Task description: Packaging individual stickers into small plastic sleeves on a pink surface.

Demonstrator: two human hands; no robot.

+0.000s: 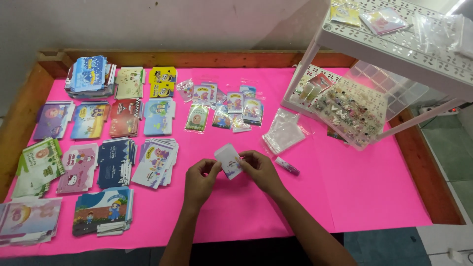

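White, the small card packet (229, 160) sits pinched between the left hand (199, 176) and right hand (262, 169), just above the pink tabletop (345, 187). Light fingertip grips at opposite edges would keep it flat; clear sleeves (283, 132) lie near.

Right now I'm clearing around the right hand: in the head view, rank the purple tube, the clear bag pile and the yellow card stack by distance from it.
From the right hand:
1. Small purple tube, just right.
2. Pile of clear plastic bags, above right.
3. Yellow printed card stack, far upper left.
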